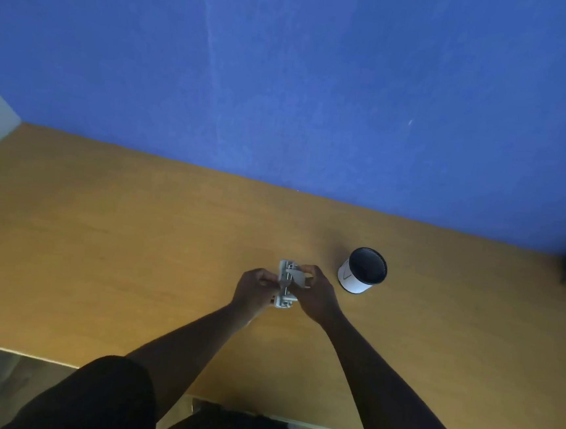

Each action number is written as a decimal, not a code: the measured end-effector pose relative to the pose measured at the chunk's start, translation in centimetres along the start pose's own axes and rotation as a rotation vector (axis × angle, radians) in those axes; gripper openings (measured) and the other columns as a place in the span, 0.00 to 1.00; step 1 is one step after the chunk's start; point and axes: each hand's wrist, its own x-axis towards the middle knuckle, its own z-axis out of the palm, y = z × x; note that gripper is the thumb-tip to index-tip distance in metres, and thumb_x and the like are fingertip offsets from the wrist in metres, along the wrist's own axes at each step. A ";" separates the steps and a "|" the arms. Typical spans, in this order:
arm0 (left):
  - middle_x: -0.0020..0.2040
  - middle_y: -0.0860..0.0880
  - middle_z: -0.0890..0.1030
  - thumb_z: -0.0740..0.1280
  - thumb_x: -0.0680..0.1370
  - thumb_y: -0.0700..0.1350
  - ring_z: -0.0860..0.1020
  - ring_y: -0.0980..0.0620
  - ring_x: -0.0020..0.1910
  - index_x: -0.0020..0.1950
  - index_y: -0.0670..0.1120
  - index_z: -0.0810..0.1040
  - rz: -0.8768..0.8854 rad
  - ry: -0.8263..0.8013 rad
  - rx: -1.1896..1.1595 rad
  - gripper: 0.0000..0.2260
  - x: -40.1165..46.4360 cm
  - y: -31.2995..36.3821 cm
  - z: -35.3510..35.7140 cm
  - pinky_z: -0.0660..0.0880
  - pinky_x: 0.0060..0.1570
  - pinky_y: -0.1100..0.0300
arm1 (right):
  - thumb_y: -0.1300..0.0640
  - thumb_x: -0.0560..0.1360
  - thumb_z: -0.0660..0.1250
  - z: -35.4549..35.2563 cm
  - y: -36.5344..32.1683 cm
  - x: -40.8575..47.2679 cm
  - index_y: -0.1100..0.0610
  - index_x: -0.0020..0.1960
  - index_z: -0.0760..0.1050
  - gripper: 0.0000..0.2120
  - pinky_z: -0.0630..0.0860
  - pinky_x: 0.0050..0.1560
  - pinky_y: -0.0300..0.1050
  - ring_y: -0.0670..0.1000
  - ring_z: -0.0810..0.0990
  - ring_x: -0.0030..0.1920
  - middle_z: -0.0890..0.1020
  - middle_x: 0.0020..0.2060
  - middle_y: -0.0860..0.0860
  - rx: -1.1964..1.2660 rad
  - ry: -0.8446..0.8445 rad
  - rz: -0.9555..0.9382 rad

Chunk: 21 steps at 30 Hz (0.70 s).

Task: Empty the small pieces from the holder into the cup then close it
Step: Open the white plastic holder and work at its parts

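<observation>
Gripping the grey holder [287, 285] above the table [100, 249] with my left hand [256, 290] and right hand [315, 297]; tipping it short of the cup [362, 271] nearby would scatter pieces.

Both forearms bare; left hand [255, 289] and right hand [317, 296] ungloved, no rings or watch visible; short black sleeves [104, 400] cover upper arms
</observation>
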 end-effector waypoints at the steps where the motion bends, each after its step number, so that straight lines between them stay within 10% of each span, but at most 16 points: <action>1: 0.40 0.41 0.83 0.73 0.72 0.35 0.84 0.43 0.41 0.43 0.40 0.80 -0.005 -0.004 -0.035 0.04 -0.3 0.0 0.3 0.84 0.41 0.49 | 0.51 0.71 0.73 -0.1 0.1 0.0 0.53 0.62 0.73 0.22 0.71 0.31 0.31 0.43 0.80 0.42 0.81 0.49 0.49 0.000 0.000 -0.002; 6: 0.41 0.49 0.86 0.69 0.76 0.39 0.84 0.49 0.44 0.42 0.50 0.84 -0.004 -0.080 -0.097 0.07 -1.3 0.1 0.5 0.82 0.42 0.56 | 0.60 0.74 0.63 -0.8 0.3 -0.1 0.55 0.64 0.74 0.18 0.79 0.43 0.46 0.51 0.81 0.47 0.82 0.52 0.53 0.171 -0.009 0.078; 10: 0.45 0.53 0.86 0.72 0.75 0.41 0.82 0.53 0.49 0.47 0.55 0.85 0.039 -0.115 -0.089 0.08 -1.8 0.2 0.6 0.78 0.44 0.56 | 0.67 0.75 0.58 -1.2 0.1 -0.6 0.57 0.63 0.74 0.18 0.71 0.30 0.40 0.48 0.75 0.32 0.77 0.37 0.53 0.494 -0.092 0.198; 16: 0.53 0.46 0.84 0.76 0.71 0.38 0.82 0.49 0.48 0.59 0.47 0.81 0.049 -0.110 -0.137 0.18 -2.3 0.7 0.8 0.79 0.41 0.55 | 0.67 0.78 0.59 -1.3 0.1 -1.5 0.56 0.62 0.76 0.16 0.78 0.34 0.44 0.55 0.81 0.40 0.82 0.47 0.58 0.851 -0.219 0.246; 21: 0.50 0.42 0.85 0.79 0.66 0.38 0.84 0.44 0.49 0.57 0.43 0.80 -0.049 -0.123 -0.290 0.21 -2.2 1.2 0.4 0.82 0.43 0.47 | 0.64 0.79 0.55 -1.3 0.1 -1.9 0.65 0.63 0.75 0.16 0.74 0.57 0.65 0.63 0.76 0.53 0.77 0.55 0.63 0.922 -0.269 0.238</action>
